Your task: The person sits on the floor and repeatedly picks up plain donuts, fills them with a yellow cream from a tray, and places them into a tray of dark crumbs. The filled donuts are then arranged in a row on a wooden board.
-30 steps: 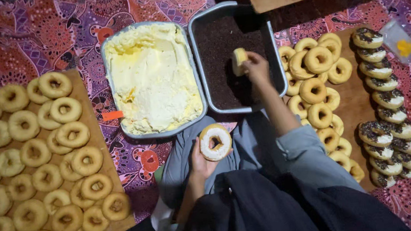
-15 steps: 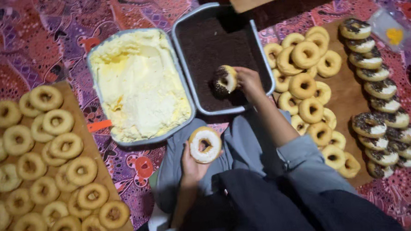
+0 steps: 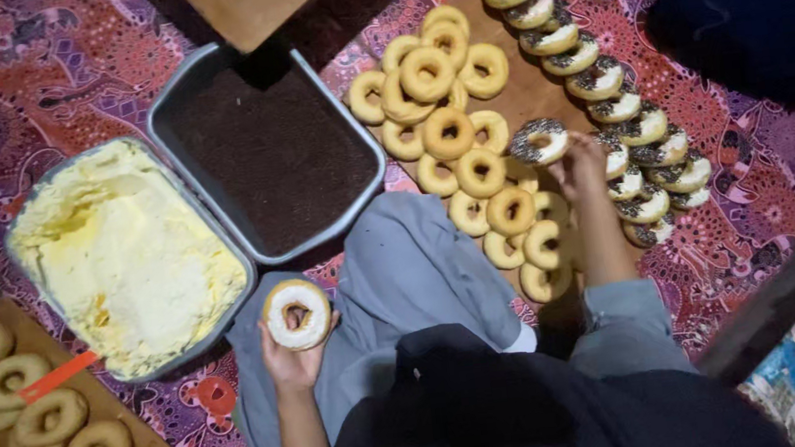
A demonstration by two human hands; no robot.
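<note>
My right hand pinches a chocolate-sprinkled doughnut in its grip, held over the wooden board, between the heap of plain doughnuts and the row of finished sprinkled ones. My left hand cups a cream-coated doughnut near my grey-clad knee, just beside the tray of yellow cream. The tray of dark crumbs lies next to it on the patterned cloth.

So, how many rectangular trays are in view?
2: the tray of pale yellow cream at left, and the tray of dark brown crumbs beside it, touching, toward the middle. None seems hidden.
</note>
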